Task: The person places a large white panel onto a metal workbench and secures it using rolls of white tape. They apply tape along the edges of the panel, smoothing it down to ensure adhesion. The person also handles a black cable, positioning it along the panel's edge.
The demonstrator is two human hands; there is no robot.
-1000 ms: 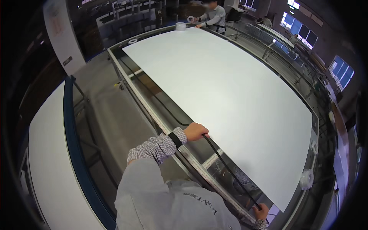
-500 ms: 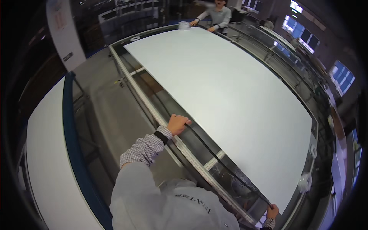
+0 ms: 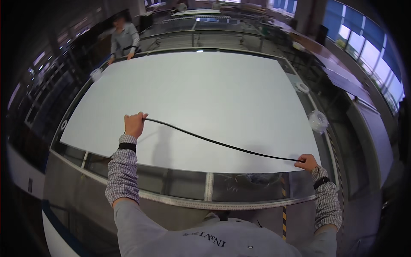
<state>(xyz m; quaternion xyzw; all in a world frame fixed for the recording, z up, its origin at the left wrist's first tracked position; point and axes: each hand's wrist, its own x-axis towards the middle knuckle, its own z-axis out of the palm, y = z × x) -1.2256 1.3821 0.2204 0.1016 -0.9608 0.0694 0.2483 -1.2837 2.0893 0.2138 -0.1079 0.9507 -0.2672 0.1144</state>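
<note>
A long, thin black flexible strip (image 3: 214,141) stretches between my hands in a gentle curve, above the large white panel (image 3: 192,90). My left hand (image 3: 135,124) is closed round its left end, over the near left part of the panel. At the other end, my right hand (image 3: 307,162) pinches the strip close to the panel's near right corner. The panel lies flat on a metal-framed table. Whether the strip touches the panel anywhere I cannot tell.
A co-worker (image 3: 124,38) stands at the far left with both hands at the panel's edge, near a clear-wrapped roll (image 3: 96,74). On the right edge sit a white ring-shaped roll (image 3: 302,88) and another wrapped roll (image 3: 318,121). A rail with ruler markings (image 3: 222,205) runs along the near side.
My view has turned to the right. Both hands, still holding the strip, have moved from the gap beside the panel's near edge to over the panel.
</note>
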